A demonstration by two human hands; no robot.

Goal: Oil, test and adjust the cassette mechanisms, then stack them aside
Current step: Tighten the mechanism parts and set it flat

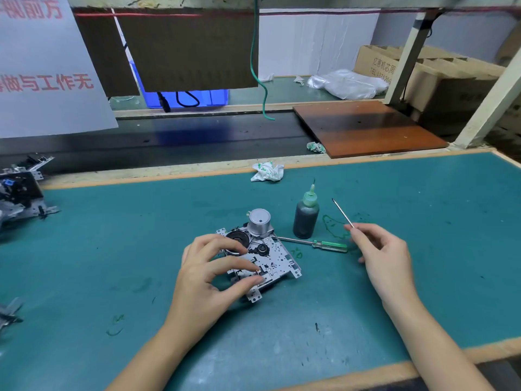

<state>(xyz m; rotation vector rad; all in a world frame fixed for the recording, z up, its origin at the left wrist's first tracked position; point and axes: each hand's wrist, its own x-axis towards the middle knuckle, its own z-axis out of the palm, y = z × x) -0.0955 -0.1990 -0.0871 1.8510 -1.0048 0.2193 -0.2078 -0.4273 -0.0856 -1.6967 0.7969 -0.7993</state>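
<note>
A metal cassette mechanism (275,253) with a silver motor can and a black flywheel lies on the green mat (394,292) at the centre. My left hand (208,275) curls over its left side, fingertips on the plate and thumb at its near edge. My right hand (380,255) is to the right, above the mat, pinching a thin metal probe (342,213) that points up and away. A dark oil bottle (306,218) with a green needle nozzle stands upright just behind the mechanism. A green-handled screwdriver (315,243) lies flat between the bottle and my right hand.
Several more mechanisms (19,193) are piled at the mat's left edge, another part (8,311) lower left. A crumpled wipe (266,171) lies at the mat's far edge. Behind are a dark conveyor belt, a brown board (366,128), cardboard boxes and a hanging green cable (258,66).
</note>
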